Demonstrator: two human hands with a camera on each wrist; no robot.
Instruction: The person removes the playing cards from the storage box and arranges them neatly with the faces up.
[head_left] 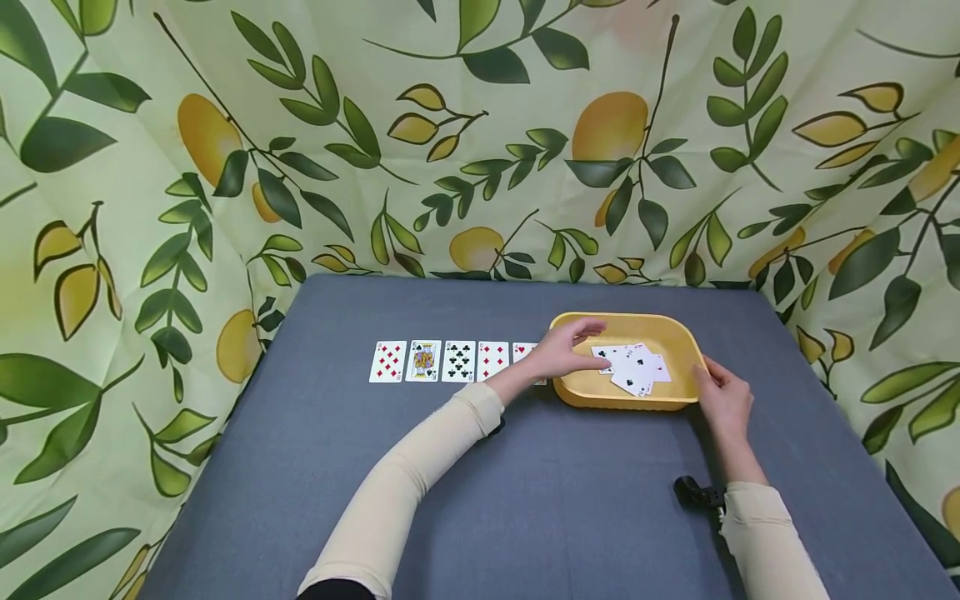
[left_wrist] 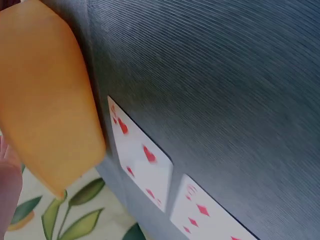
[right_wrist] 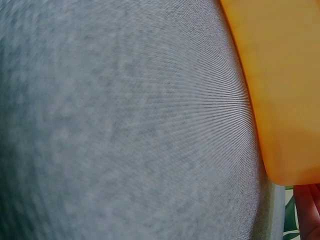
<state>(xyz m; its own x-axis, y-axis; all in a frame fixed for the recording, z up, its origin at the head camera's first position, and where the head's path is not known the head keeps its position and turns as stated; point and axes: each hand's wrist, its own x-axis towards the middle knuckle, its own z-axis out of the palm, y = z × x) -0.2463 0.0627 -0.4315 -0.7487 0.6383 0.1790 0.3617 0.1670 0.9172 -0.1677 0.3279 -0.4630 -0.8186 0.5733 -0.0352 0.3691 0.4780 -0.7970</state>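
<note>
A yellow plastic tub [head_left: 592, 400] sits on the table's right half with several playing cards [head_left: 634, 368] lying loose inside. My right hand [head_left: 726, 400] grips the tub's right rim between thumb and fingers. Over the left rim reaches my left hand [head_left: 564, 348], thumb and fingers spread apart above the tub, nothing between them. In the left wrist view the tub's side wall [left_wrist: 50, 95] stands close to a hearts card [left_wrist: 142, 152]. The right wrist view shows the tub's wall [right_wrist: 285, 100] and a bit of my right fingers [right_wrist: 306, 212] at its end.
A row of face-up cards lies left of the tub, among them a king [head_left: 423, 361], a clubs card [head_left: 458, 361] and a diamonds card [head_left: 492, 360]. My left forearm partly covers the row's right end. A leaf-patterned cloth [head_left: 480, 150] hangs behind the grey table [head_left: 300, 467].
</note>
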